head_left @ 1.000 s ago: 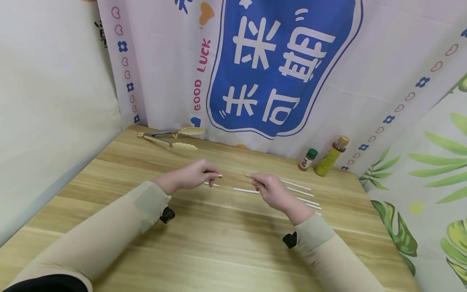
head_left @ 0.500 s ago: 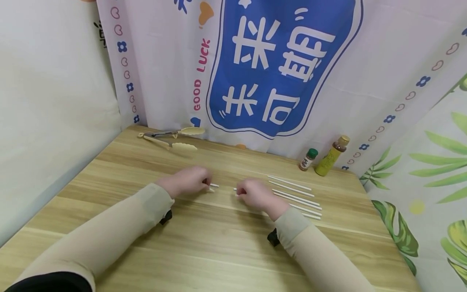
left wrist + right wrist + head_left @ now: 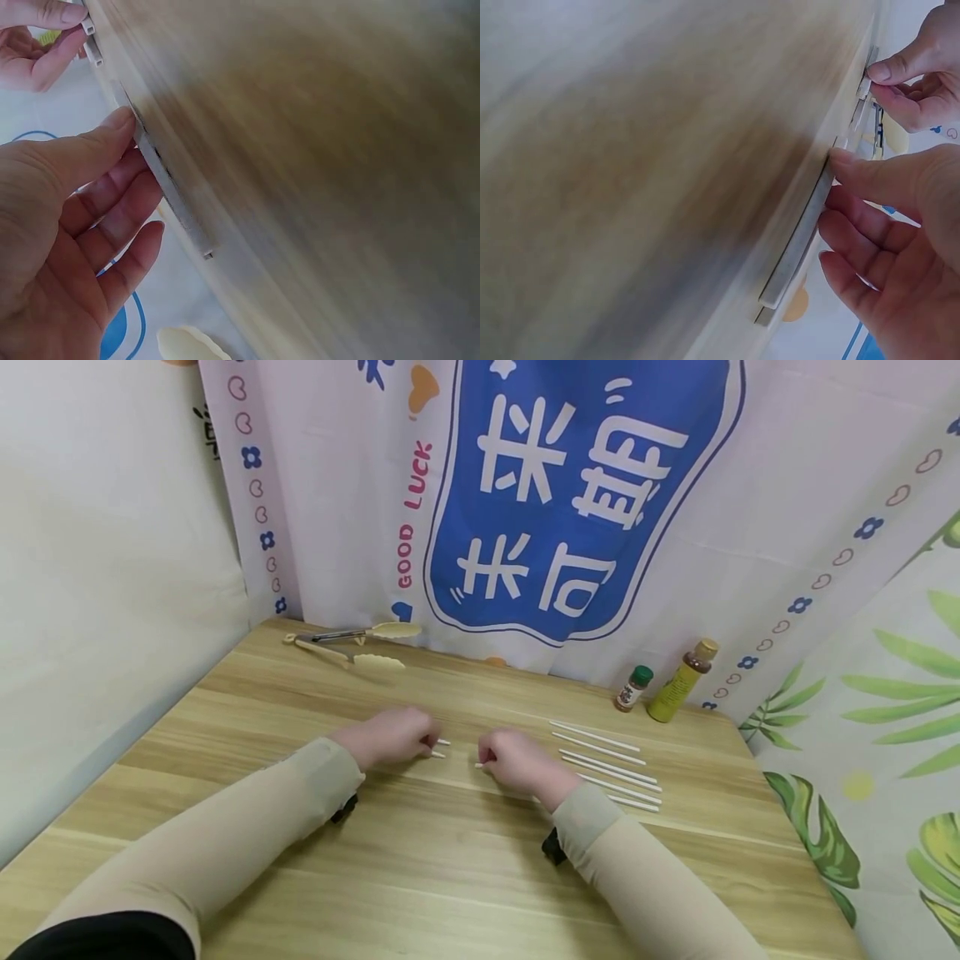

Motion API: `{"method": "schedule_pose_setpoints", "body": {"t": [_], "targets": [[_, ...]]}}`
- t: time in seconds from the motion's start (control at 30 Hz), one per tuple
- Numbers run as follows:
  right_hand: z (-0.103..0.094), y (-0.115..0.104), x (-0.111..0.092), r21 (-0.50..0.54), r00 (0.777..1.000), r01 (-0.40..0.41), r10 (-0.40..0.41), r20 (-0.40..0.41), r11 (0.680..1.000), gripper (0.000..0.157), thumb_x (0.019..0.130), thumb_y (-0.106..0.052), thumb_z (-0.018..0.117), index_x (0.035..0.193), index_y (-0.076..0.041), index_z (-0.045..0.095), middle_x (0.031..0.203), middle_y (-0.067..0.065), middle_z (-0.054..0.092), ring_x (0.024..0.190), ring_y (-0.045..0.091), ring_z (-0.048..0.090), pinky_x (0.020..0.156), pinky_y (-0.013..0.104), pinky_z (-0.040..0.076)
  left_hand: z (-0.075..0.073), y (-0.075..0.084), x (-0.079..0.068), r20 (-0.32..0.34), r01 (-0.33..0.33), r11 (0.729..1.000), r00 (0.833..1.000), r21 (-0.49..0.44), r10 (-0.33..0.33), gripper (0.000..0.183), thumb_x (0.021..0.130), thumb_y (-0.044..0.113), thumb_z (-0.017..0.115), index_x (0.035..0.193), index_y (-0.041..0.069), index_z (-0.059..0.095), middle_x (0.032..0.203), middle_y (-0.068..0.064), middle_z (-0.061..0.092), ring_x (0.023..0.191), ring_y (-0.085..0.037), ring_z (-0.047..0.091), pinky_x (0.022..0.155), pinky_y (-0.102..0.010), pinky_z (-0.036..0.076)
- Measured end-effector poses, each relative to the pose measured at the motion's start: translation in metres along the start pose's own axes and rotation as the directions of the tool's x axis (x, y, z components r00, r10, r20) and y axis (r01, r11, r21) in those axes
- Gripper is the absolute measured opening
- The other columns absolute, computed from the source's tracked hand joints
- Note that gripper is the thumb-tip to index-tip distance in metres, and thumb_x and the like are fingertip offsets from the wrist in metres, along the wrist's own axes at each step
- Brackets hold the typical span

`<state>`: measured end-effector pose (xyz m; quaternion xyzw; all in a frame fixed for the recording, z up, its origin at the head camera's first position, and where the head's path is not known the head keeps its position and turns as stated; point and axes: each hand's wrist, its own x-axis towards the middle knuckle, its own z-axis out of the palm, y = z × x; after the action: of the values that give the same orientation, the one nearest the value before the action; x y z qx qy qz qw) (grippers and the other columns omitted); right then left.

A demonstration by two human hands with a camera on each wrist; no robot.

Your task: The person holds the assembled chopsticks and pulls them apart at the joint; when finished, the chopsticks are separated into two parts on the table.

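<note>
My left hand (image 3: pixel 393 735) is low over the table, left of the middle, pinching a thin white stick (image 3: pixel 176 199) between thumb and fingers. The stick lies along the wood. Two white stick ends (image 3: pixel 444 742) poke out past its fingertips in the head view. Across a short gap, my right hand (image 3: pixel 519 758) pinches another thin white stick (image 3: pixel 799 244) near one end, thumb on top. A second stick (image 3: pixel 765 318) shows just beside that one, mostly hidden behind it. Both hands face each other, knuckles up.
Several white sticks (image 3: pixel 607 768) lie in a rough row right of my right hand. Beige-tipped tongs (image 3: pixel 352 643) lie at the back left. A green-capped jar (image 3: pixel 633 688) and a yellow bottle (image 3: pixel 681 683) stand at the back right, before a printed cloth (image 3: pixel 337 510).
Both hands, raised with a stick each, have come down to the table. The right hand has also shifted left and nearer, uncovering more of the row of sticks.
</note>
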<state>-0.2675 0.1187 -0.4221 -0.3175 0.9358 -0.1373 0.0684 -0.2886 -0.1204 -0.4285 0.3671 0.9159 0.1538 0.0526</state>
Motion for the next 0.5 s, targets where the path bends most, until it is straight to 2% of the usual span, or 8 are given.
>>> {"method": "schedule_pose_setpoints", "body": {"t": [0.17, 0.3, 0.43, 0.5], "targets": [[0.0, 0.001, -0.001, 0.011, 1.0, 0.007, -0.007, -0.012, 1.0, 0.017, 0.087, -0.005, 0.072, 0.079, -0.013, 0.06, 0.075, -0.004, 0.056, 0.071, 0.014, 0.052, 0.065, 0.031, 0.045, 0.0, 0.0, 0.0, -0.007, -0.023, 0.999, 1.0, 0.033, 0.023, 0.015, 0.086, 0.01, 0.075, 0.077, 0.018, 0.066, 0.074, 0.011, 0.058, 0.069, -0.008, 0.056, 0.068, -0.031, 0.05], [-0.002, 0.007, -0.006, 0.067, 1.0, -0.002, 0.004, -0.027, 0.998, 0.013, 0.087, -0.002, 0.071, 0.081, -0.01, 0.062, 0.076, -0.002, 0.055, 0.071, 0.014, 0.051, 0.065, 0.031, 0.045, 0.0, 0.002, 0.001, -0.011, -0.044, 0.998, 0.999, 0.036, 0.044, 0.016, 0.086, 0.008, 0.074, 0.076, 0.017, 0.065, 0.072, 0.01, 0.057, 0.067, -0.009, 0.054, 0.064, -0.031, 0.048], [-0.019, 0.02, -0.021, 0.124, 0.997, -0.021, 0.03, -0.074, 0.992, 0.015, 0.085, 0.002, 0.068, 0.079, -0.01, 0.061, 0.077, -0.001, 0.054, 0.071, 0.015, 0.051, 0.065, 0.032, 0.045, -0.001, 0.005, 0.0, -0.005, -0.035, 0.999, 0.999, 0.028, 0.036, 0.017, 0.086, 0.008, 0.074, 0.075, 0.016, 0.064, 0.071, 0.01, 0.056, 0.066, -0.009, 0.053, 0.064, -0.03, 0.048], [-0.032, 0.03, -0.032, 0.148, 0.995, -0.05, 0.062, -0.073, 0.988, 0.015, 0.084, 0.004, 0.067, 0.078, -0.009, 0.061, 0.077, 0.0, 0.055, 0.072, 0.015, 0.052, 0.066, 0.033, 0.046, 0.0, 0.004, 0.0, -0.006, -0.028, 0.999, 1.0, 0.03, 0.029, 0.017, 0.086, 0.007, 0.074, 0.075, 0.017, 0.064, 0.071, 0.01, 0.056, 0.066, -0.009, 0.053, 0.064, -0.031, 0.048]]}}
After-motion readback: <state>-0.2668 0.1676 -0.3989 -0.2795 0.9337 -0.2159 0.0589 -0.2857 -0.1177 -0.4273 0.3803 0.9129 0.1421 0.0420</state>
